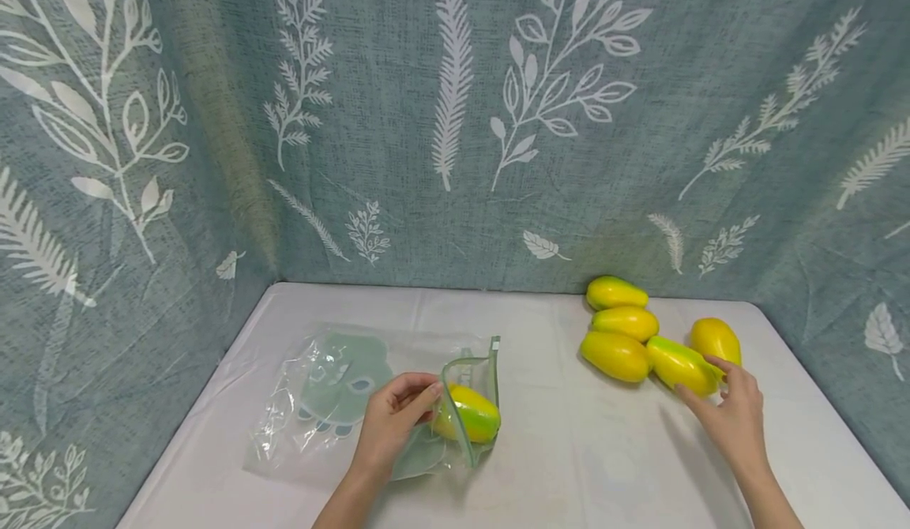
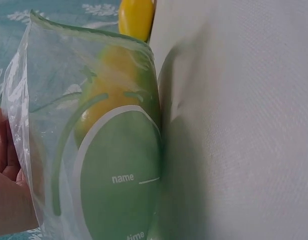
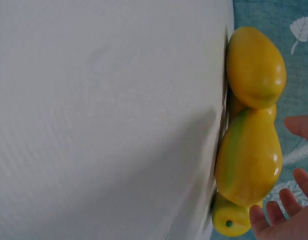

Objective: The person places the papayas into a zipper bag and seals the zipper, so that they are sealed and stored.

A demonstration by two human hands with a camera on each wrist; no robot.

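Note:
A clear zip bag [image 1: 348, 359] with a green cartoon print and green-edged mouth lies on the table, its mouth facing right. My left hand [image 1: 394, 418] pinches the film near the mouth, keeping it raised. Just inside the opening sits a yellow-green papaya [image 1: 478, 418]; the left wrist view shows it through the film, above a green "name" label [image 2: 118, 175]. On the right, my right hand [image 1: 735, 414] spreads its thumb and fingers around the near end of another papaya [image 1: 678, 365]. In the right wrist view a gap separates the fingers [image 3: 289, 201] from this papaya.
Several more papayas cluster there: three stacked front to back on the left, including the front one [image 1: 614, 357], and one [image 1: 716, 341] at the right. A white-covered table [image 1: 540, 466] is enclosed by teal leaf-patterned curtains [image 1: 398, 118] behind and at both sides.

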